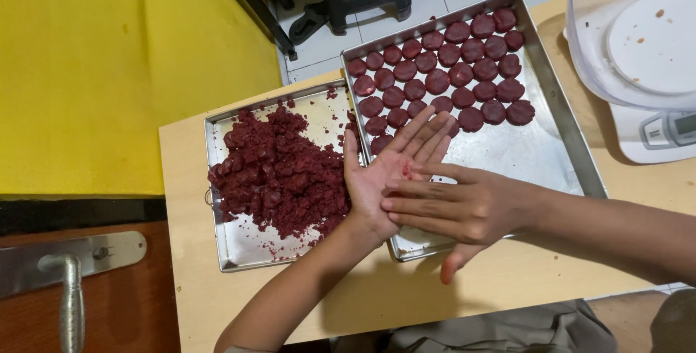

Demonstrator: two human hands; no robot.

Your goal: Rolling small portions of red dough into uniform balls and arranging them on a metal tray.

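Head view: the large tray (558, 143) on the right holds rows of flat red rounds (449, 74) at its far end, and the smaller tray (217, 201) on the left holds loose red dough (279, 172). Between them the left hand (380, 172) lies spread palm-up with the right hand (457, 208) flat across it, pressing a small dough piece (406, 172) (barely showing); even, light pressure would likely match the rounds.

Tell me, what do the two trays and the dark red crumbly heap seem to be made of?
Both trays, the left tray and the right tray, look like thin bare metal, probably aluminium or steel: grey, dull-shiny, with folded rims. The heap looks like moist dough: it clumps, and the round pieces have the same colour.
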